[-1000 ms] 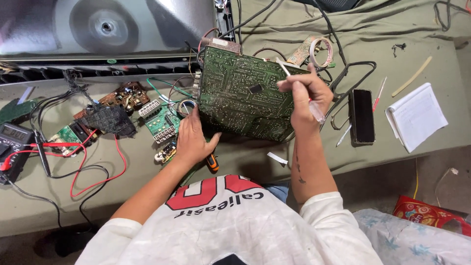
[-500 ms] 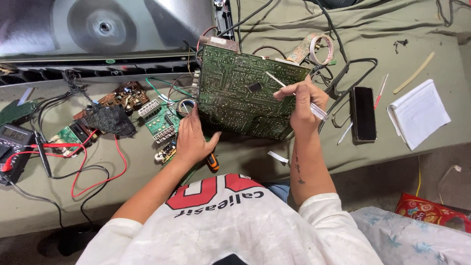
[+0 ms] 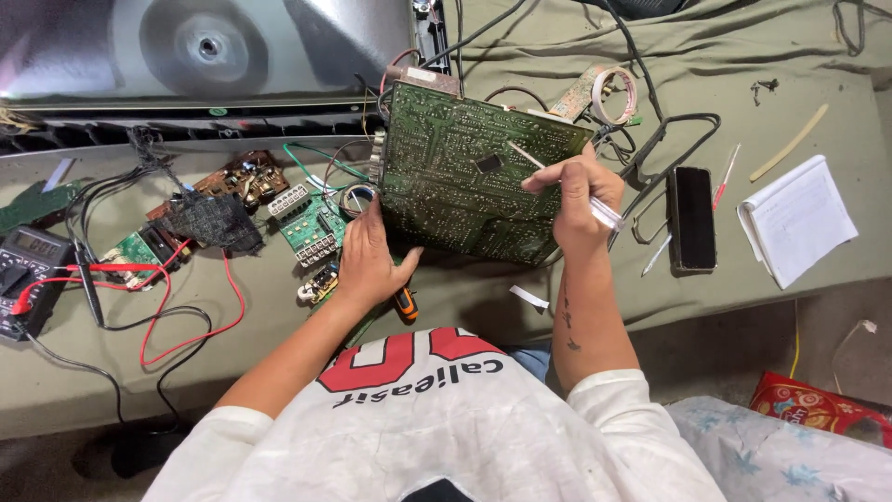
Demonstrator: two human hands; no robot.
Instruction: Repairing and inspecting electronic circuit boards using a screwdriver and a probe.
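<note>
Since a second ago, your right hand (image 3: 581,200) has dropped from the far edge of the circuit board (image 3: 474,181) to its right side, and the thin white-handled tool (image 3: 557,183) now angles in toward the dark chip (image 3: 489,164) at the middle. Your left hand (image 3: 370,260) hasn't shifted; it stays pressed on the near left corner of the board.

Right hand is closed around the tool, pen-style, tip aimed up-left over the solder side. You can't tell if the tip touches the board or hovers just above it. Left hand lies half open, palm down, fingers spread on the board's edge, holding nothing.

Board sits tilted on the green cloth (image 3: 520,51), propped against the metal chassis (image 3: 204,56) behind, solder side up. Small green board (image 3: 311,228) and an orange-handled screwdriver (image 3: 404,305) lie just beside the left hand. Multimeter (image 3: 28,274) with red leads sits well off to the left, phone (image 3: 693,218) and notepad (image 3: 799,218) to the right.

Step in hand looks like probing or picking at a spot near the chip. Next move likely needs a steady tip on one joint while your left hand keeps the board from sliding.
</note>
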